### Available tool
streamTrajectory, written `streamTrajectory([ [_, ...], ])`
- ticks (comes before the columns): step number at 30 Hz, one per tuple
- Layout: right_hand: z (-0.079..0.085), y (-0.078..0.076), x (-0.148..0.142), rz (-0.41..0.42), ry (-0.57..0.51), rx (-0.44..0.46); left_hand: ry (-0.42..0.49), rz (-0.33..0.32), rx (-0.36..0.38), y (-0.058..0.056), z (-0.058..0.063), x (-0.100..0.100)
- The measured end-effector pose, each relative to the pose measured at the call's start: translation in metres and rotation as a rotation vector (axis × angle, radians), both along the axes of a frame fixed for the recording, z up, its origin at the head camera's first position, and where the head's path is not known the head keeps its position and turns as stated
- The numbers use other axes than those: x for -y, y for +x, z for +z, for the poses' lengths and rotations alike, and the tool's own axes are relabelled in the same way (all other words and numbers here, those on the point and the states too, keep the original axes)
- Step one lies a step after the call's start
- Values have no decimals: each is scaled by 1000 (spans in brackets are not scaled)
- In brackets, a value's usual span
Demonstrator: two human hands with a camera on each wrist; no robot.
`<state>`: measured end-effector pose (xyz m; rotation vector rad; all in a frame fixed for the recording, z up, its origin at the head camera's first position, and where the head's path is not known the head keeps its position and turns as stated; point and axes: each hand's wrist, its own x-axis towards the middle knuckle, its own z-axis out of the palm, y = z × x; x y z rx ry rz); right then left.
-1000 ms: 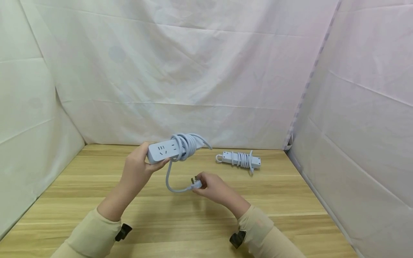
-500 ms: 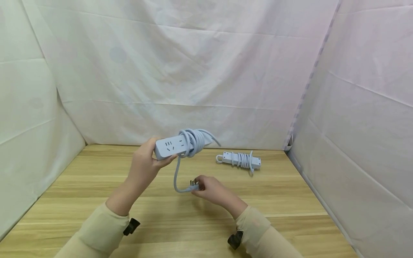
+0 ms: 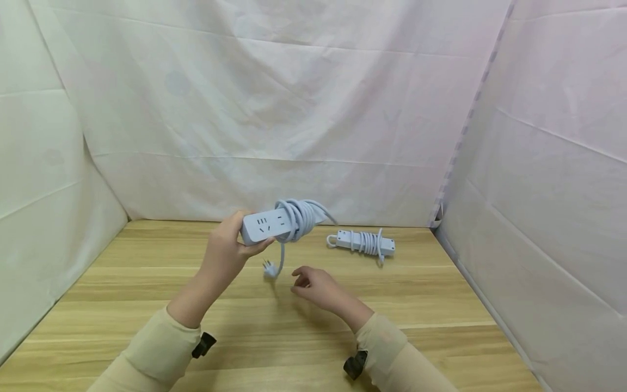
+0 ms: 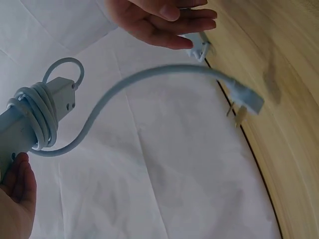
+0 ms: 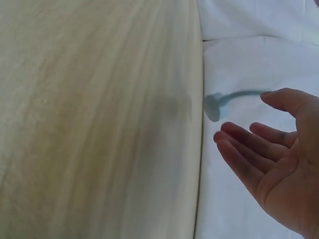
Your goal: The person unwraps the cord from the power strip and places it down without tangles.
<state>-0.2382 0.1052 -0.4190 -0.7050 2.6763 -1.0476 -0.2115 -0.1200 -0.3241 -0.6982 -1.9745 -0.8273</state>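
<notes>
My left hand (image 3: pixel 227 239) grips the socket end of a white power strip (image 3: pixel 259 226), raised over the table and tilted. Several turns of its cord (image 3: pixel 297 220) wrap the far half. From the coil a free length of cord hangs down, and the three-pin plug (image 3: pixel 269 269) dangles at its end, prongs showing. To the right of the plug, my right hand (image 3: pixel 315 286) holds nothing, with a gap between thumb and fingers. In the left wrist view the plug (image 4: pixel 245 97) hangs on its arched cord, away from the right hand's fingers (image 4: pixel 172 40).
A second white power strip (image 3: pixel 364 242), its cord wound round it, lies on the wooden table (image 3: pixel 416 305) at the back right. White cloth (image 3: pixel 294 109) hangs behind the table and along both sides.
My right hand has let go of the plug, which has swung left and now hangs from the cord. My left hand has moved somewhat right with the power strip.
</notes>
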Motion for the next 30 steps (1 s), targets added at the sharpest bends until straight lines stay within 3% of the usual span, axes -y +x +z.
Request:
streamTrajectory([
  [11, 44, 25, -19, 20, -14, -306, 32, 26, 43, 0, -4, 12],
  [17, 70, 37, -31, 65, -82, -614, 32, 11, 36, 4, -8, 16],
  [23, 92, 36, -37, 104, -173, -928, 9, 3, 2, 9, -10, 17],
  [26, 100, 34, -39, 94, -169, -1014, 2, -18, -12, 11, -11, 16],
  [30, 106, 29, -40, 93, -114, -1035, 0, -49, -34, 13, -14, 13],
])
